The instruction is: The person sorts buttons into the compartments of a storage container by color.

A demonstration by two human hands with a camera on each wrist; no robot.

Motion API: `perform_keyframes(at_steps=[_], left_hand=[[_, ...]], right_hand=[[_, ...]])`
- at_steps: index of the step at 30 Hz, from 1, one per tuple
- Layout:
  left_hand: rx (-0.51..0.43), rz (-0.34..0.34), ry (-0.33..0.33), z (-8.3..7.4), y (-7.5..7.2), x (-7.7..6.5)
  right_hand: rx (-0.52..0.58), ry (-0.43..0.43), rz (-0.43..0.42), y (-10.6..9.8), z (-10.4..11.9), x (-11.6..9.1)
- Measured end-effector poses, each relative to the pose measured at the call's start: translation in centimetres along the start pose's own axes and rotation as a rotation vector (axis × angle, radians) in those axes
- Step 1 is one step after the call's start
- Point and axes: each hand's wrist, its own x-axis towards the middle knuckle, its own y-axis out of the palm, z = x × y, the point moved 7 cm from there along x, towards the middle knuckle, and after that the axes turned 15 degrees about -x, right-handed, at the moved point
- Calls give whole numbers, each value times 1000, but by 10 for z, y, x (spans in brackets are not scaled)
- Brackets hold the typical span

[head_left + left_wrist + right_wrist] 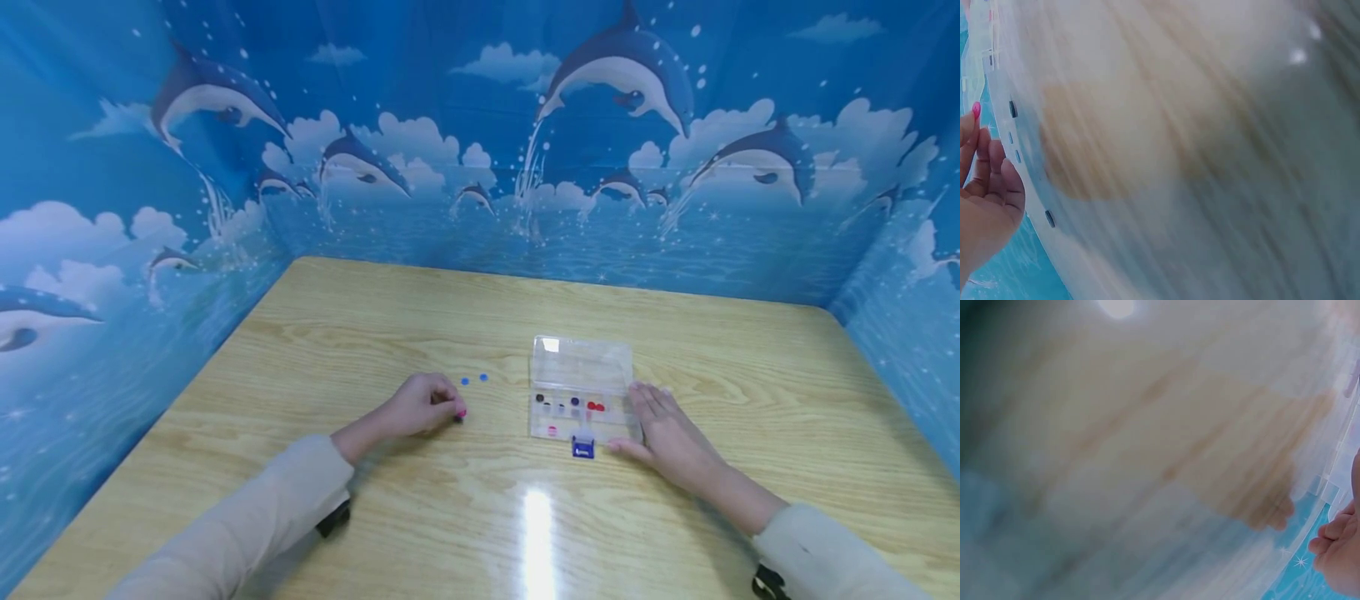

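My left hand point(426, 406) pinches a small round pink piece point(976, 110) between thumb and fingertip, just over the wood tabletop. A tiny dark piece point(459, 418) lies right below those fingertips. Past them, two small blue discs point(474, 379) rest on the table. To the right stands a clear plastic compartment box point(534, 417), its lid point(583, 360) tilted back. Inside it are dark pieces point(575, 402), red pieces point(596, 407) and a pink piece point(552, 431). Against the box's right side rests my right hand point(671, 435), fingers extended and thumb near the front corner.
A dark blue latch point(582, 447) juts from the front of the box. The wood table point(420, 317) ends at a blue dolphin-print curtain point(450, 200) along the back and both sides. Light glares on the tabletop in front of the box.
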Motion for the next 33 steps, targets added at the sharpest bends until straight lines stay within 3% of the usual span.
perform_keyframes(at_steps=[12, 18, 27, 33], left_hand=[[-40, -66, -47, -3, 4, 7], [-35, -65, -45, -4, 7, 11], [-84, -68, -98, -7, 12, 14], [-102, -64, -87, -9, 15, 17]], right_hand=[[-15, -10, -12, -1, 0, 1], [-20, -28, -20, -3, 0, 0], [-13, -40, -49, -3, 0, 1], [-22, -43, -65, -2, 0, 1]])
